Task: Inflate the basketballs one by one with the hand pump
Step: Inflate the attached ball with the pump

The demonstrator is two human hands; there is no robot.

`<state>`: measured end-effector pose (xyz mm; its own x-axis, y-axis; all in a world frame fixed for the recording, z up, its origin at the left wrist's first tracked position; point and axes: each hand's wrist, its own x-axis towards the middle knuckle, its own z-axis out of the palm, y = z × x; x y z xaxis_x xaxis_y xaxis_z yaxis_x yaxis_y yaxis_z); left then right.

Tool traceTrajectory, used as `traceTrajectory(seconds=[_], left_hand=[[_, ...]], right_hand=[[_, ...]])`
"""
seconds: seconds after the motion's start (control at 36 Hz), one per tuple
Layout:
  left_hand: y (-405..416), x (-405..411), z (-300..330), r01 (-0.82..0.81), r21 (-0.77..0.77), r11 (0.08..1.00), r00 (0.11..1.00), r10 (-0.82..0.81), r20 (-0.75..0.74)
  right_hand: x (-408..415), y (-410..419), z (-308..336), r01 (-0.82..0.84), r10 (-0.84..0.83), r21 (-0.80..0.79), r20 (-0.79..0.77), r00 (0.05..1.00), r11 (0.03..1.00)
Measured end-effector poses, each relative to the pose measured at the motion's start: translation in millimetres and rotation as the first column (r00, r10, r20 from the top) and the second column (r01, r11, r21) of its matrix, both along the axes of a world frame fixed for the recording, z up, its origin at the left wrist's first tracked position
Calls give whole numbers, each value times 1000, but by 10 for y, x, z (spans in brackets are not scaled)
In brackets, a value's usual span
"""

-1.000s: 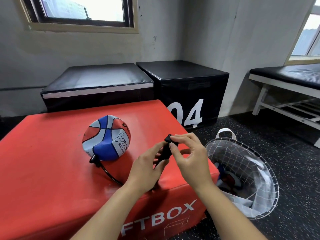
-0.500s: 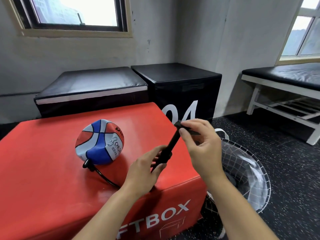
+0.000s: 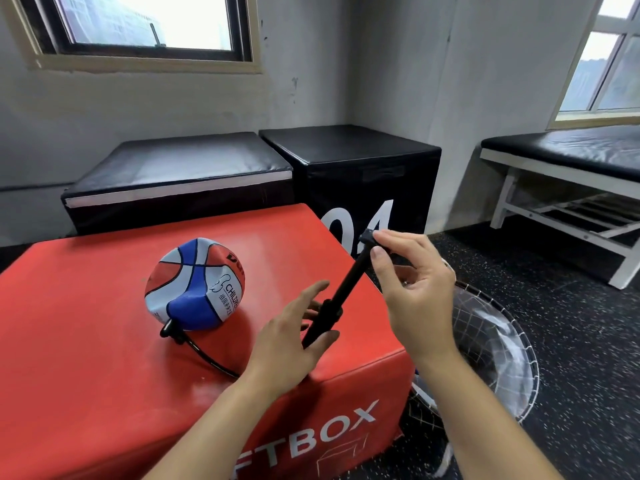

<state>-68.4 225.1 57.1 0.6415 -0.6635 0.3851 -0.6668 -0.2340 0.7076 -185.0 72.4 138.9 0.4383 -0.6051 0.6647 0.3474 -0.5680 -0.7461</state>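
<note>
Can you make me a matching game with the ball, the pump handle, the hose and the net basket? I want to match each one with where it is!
Things:
1. basketball
2. pump handle
3. hose
4. net basket

Places:
A. pinched in the right hand
B. on the floor beside the red box
C. sitting saggy on top of the red box
D. running from the ball across the box top

Pairs: 1-C, 2-A, 3-D, 4-B
</note>
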Motion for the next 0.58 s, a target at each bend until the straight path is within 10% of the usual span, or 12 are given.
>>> traceTrajectory(seconds=[0.58], left_hand=[[-2, 116, -65, -24, -59, 998, 998, 27, 51]], right_hand=[[264, 272, -520, -129, 119, -32, -214, 969, 991]])
